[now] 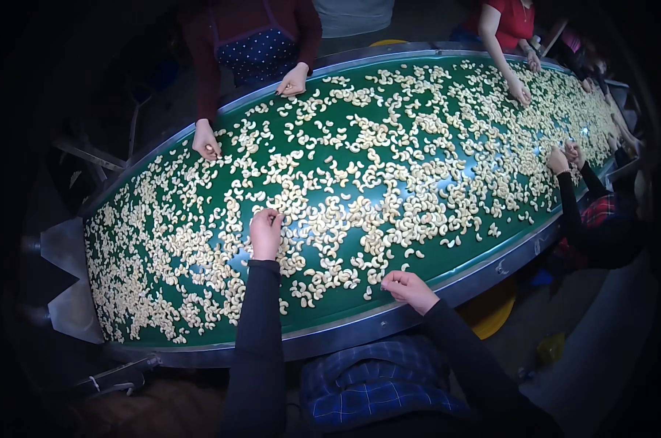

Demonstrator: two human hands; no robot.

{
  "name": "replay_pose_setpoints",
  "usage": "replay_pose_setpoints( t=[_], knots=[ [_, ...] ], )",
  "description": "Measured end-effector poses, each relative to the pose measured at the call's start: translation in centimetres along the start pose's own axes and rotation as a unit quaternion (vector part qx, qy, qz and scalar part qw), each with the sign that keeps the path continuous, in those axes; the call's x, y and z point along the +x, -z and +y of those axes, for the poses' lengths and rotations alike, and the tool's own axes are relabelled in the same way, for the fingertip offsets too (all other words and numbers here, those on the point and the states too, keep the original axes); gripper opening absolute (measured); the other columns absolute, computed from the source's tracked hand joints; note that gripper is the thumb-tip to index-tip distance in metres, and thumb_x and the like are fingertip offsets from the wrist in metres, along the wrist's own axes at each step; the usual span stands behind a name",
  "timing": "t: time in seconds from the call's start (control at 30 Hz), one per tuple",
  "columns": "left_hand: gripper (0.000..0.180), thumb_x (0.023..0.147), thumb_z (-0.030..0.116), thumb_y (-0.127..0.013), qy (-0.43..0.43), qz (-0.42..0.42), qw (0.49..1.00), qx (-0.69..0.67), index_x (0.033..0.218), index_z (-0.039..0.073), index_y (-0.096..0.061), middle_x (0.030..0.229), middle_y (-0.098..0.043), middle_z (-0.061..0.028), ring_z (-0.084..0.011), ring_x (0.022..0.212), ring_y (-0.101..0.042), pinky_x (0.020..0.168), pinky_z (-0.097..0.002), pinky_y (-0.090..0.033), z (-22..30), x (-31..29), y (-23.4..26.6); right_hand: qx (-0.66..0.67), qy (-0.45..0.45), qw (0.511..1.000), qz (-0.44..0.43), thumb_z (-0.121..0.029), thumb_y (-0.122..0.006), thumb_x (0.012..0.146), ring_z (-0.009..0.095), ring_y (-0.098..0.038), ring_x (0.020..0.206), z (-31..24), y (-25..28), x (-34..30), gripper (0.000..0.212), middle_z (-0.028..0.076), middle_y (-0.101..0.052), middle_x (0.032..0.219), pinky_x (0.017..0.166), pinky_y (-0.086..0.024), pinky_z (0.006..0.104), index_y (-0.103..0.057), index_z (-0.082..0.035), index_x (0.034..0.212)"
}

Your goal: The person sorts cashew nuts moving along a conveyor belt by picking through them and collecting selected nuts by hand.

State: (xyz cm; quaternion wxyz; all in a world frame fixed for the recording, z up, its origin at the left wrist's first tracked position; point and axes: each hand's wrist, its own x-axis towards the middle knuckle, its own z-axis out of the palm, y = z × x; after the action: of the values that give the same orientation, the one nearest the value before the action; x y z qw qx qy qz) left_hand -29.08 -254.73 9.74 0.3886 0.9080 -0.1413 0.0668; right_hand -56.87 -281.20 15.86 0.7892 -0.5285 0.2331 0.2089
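Observation:
Pale, curved cashew nuts (pixel 360 215) lie scattered over a long green belt (pixel 436 264). My left hand (pixel 265 235) is over the middle of the belt, just above the nuts. Its fingers are bent and pressed together; whatever they may hold is hidden. Close to the near edge is my right hand (pixel 412 290), thumb and fingers pinched. Anything in that pinch is too small to make out. A few loose nuts lie on the belt beside it.
A metal rim (pixel 345 334) borders the belt, and metal chutes (pixel 71 310) stand at its left end. Across the belt, a person in a dotted apron (pixel 254 55) and another in a red top (pixel 511 25) reach over the nuts. A co-worker's hands (pixel 560 159) work at right.

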Motion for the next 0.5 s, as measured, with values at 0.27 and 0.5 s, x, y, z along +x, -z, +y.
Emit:
replay_pose_setpoints(
  t=[0.27, 0.5],
  knots=[
    [0.012, 0.091, 0.016, -0.066, 0.086, -0.084, 0.962, -0.247, 0.096, 0.006, -0.063, 0.076, -0.055, 0.0042, -0.0038, 0.059, -0.046, 0.051, -0.02, -0.036, 0.4, 1.2, -2.6, 0.017, -0.031, 0.991, 0.131, -0.02, -0.06, 0.097, 0.001, -0.032, 0.049, -1.0, 3.8, -3.2, 0.017, -0.009, -0.041, 0.062, 0.046, -0.023, 0.0188, -0.062, -0.005, 0.09],
    [0.02, 0.081, 0.015, -0.072, -0.022, -0.104, 0.992, 0.064, 0.081, -0.004, -0.066, 0.065, -0.064, -0.0144, -0.0221, 0.058, -0.062, 0.057, -0.0327, -0.048, 4.3, 3.1, -4.9, 0.009, -0.016, 0.985, 0.17, -0.02, -0.059, 0.097, 0.001, -0.032, 0.048, -1.7, 6.9, -4.2, 0.017, -0.009, -0.039, 0.061, 0.045, -0.024, 0.0192, -0.061, -0.005, 0.088]
  ],
)
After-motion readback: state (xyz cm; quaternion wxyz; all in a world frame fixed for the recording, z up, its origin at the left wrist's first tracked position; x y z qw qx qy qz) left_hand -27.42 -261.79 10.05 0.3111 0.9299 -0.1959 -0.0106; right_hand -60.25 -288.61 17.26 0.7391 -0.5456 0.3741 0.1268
